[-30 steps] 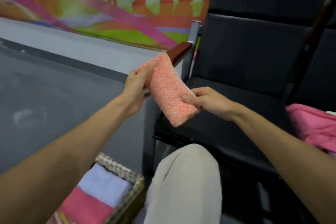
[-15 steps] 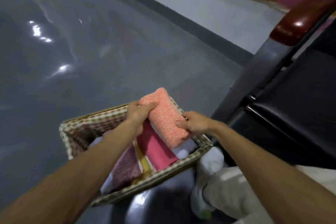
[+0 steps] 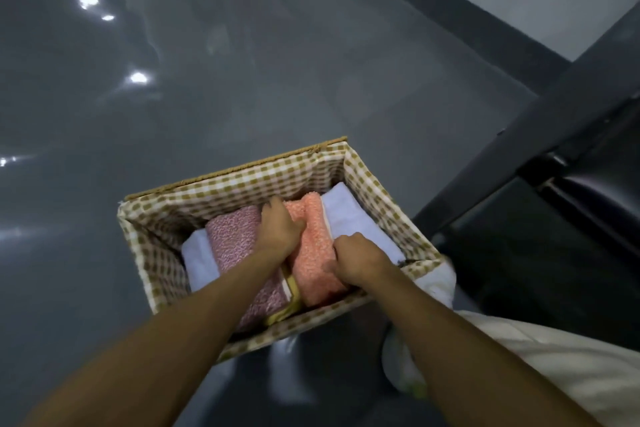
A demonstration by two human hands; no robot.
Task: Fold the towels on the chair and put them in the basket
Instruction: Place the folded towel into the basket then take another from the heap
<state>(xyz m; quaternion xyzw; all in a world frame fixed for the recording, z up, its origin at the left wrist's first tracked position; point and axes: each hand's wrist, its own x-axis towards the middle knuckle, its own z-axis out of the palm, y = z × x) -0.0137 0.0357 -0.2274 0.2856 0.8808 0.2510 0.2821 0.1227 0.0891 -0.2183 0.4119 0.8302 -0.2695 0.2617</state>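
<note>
On a grey floor (image 3: 242, 80) beside the black chair (image 3: 588, 191), a lined basket (image 3: 242, 180) is holding folded towels.
The left hand (image 3: 280, 230) and right hand (image 3: 353, 258) are gripping the orange towel (image 3: 315, 253), seating it between a mauve towel (image 3: 232, 236) and a white towel (image 3: 346, 211); letting go is remaining, and the chair is showing too little to judge further towels.

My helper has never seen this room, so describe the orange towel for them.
Find the checked-lined basket on the grey floor beside the black chair. Inside, the orange towel lies between a mauve speckled towel and a pale lilac towel. It alone is salmon-orange, and the left hand and right hand both hold it.
</note>
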